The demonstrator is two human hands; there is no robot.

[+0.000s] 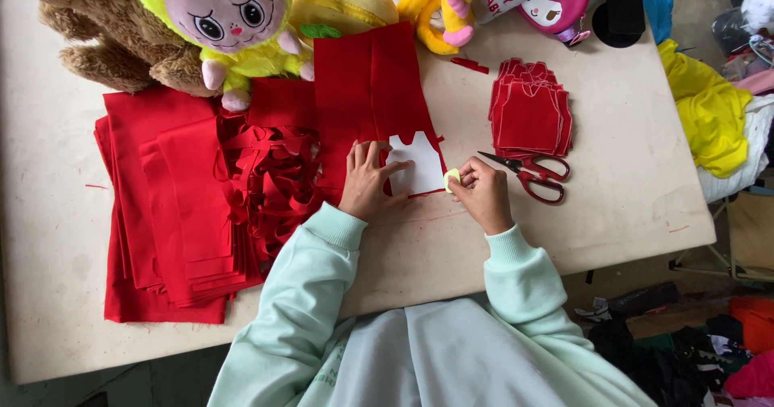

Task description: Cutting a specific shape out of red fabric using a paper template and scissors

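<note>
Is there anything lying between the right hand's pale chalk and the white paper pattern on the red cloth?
Nothing visible does. The right hand pinches the pale chalk right at the lower right edge of the white pattern, which the left hand presses flat on the red cloth. The scissors lie on the far side, beyond the right hand.

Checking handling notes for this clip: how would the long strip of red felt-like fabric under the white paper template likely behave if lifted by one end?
The red fabric strip lies flat with a centre crease, so it would probably droop, not stay stiff. It looks thin, likely light. The left hand presses the white vest-shaped template on it, which suggests the template may slide easily.
</note>
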